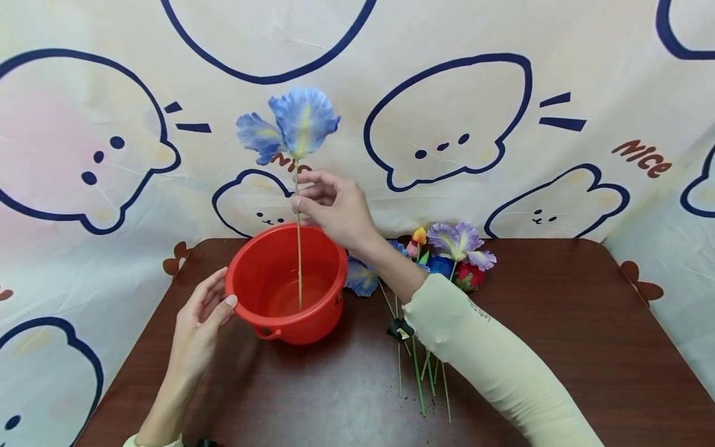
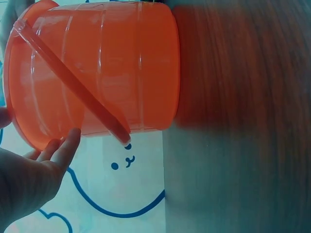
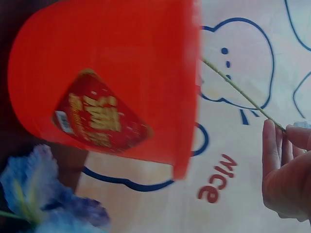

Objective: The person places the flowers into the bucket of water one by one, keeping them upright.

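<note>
A red plastic bucket (image 1: 318, 326) stands upright on the table, with its handle (image 2: 73, 82) hanging along the side in the left wrist view. My left hand (image 1: 195, 329) holds its rim at the left, thumb over the edge and fingers against the outer wall. Above the bucket, my right hand (image 1: 337, 211) pinches the thin stem of a blue artificial iris (image 1: 304, 124) between thumb and fingers. The stem (image 3: 238, 90) runs down into the bucket, its lower end inside near the bottom. The bloom is upright, well above the rim.
Right of the bucket lies a bunch of artificial flowers: a purple iris (image 1: 455, 239), a red rose (image 1: 470, 276), blue blooms and small tulips. A black wrap (image 1: 400, 329) is around some stems. The right forearm covers part of the bunch. Behind the dark wooden table (image 1: 558, 323) hangs a printed cloth (image 1: 447, 37).
</note>
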A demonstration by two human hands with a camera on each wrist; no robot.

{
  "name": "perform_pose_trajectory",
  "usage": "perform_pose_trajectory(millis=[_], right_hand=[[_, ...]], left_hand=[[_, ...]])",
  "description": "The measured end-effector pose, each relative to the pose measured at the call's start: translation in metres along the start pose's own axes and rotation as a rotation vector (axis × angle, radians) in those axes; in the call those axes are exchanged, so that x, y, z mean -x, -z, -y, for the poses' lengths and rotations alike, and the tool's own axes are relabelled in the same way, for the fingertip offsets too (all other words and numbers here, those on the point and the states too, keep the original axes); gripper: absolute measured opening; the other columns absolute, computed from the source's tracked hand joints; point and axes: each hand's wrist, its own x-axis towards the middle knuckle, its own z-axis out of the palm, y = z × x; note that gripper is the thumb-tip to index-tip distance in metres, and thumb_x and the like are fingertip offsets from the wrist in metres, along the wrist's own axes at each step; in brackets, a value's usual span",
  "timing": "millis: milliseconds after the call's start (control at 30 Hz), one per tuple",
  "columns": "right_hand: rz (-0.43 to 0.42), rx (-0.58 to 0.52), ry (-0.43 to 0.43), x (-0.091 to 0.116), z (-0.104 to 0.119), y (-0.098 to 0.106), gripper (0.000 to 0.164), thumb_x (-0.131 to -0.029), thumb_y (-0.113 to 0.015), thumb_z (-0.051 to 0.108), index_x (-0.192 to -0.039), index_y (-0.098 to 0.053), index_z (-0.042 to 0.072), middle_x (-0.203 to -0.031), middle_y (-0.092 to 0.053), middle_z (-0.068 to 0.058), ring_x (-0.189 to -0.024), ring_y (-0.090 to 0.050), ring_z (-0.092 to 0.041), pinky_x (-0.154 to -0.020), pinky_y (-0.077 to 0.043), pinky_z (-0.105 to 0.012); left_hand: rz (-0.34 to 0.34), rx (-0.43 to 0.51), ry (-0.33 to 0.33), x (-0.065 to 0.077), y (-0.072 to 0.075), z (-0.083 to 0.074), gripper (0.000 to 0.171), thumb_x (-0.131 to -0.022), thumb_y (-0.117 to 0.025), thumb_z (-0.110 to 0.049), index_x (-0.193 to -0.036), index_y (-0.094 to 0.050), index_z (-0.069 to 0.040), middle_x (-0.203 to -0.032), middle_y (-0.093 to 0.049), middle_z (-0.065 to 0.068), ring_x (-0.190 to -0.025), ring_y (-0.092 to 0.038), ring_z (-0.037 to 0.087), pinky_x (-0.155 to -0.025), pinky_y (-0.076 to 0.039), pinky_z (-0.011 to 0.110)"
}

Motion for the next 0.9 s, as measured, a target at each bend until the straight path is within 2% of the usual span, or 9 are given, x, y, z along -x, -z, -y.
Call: perform_pose_trajectory(millis=[267,400,633,700,900], right_hand=[[0.031,0.019,-0.117,-0.003,-0.028,-0.017,0.036,-0.1,-0.075,0.003,-0.136,-0.069,0.005,-0.116,-0.077,-0.02,-0.099,-0.08,-0.028,-0.081,-0.068,-0.04],[0.065,0.029,-0.133,-0.004,-0.036,-0.023,0.036,-0.1,-0.074,0.004,-0.136,-0.069,0.005,-0.115,-0.078,-0.02,-0.1,-0.08,-0.031,-0.081,-0.068,-0.042],[0.09,0.057,-0.147,-0.007,-0.045,-0.029,0.033,-0.1,-0.074,0.005,-0.133,-0.071,0.007,-0.114,-0.079,-0.017,-0.092,-0.08,-0.025,-0.077,-0.069,-0.037],[0.098,0.059,-0.151,-0.007,-0.047,-0.031,0.033,-0.1,-0.074,0.005,-0.133,-0.071,0.006,-0.113,-0.079,-0.017,-0.095,-0.08,-0.028,-0.077,-0.069,-0.038],[0.108,0.024,-0.178,-0.008,-0.052,-0.038,0.034,-0.099,-0.074,0.002,-0.133,-0.071,0.004,-0.111,-0.079,-0.018,-0.105,-0.078,-0.042,-0.087,-0.065,-0.056]], left_hand=[[-0.006,0.008,0.017,0.003,0.0,0.003,0.056,-0.107,-0.063,-0.007,-0.16,-0.045,-0.004,-0.138,-0.064,-0.006,-0.118,-0.07,0.001,-0.089,-0.06,0.013],[-0.005,0.018,0.017,0.002,0.0,0.002,0.056,-0.107,-0.062,-0.007,-0.161,-0.045,-0.005,-0.139,-0.064,-0.003,-0.119,-0.07,0.003,-0.09,-0.06,0.014],[-0.01,-0.002,0.031,0.0,-0.001,0.0,0.057,-0.107,-0.063,-0.008,-0.161,-0.045,-0.006,-0.139,-0.062,-0.004,-0.12,-0.069,0.002,-0.089,-0.06,0.013],[-0.013,-0.005,0.033,0.0,-0.001,0.0,0.057,-0.107,-0.063,-0.008,-0.161,-0.045,-0.006,-0.139,-0.062,-0.005,-0.119,-0.069,0.001,-0.089,-0.06,0.013],[-0.014,-0.007,0.034,0.0,-0.002,0.0,0.057,-0.107,-0.063,-0.009,-0.161,-0.045,-0.006,-0.139,-0.062,-0.005,-0.119,-0.069,0.0,-0.089,-0.06,0.013]])
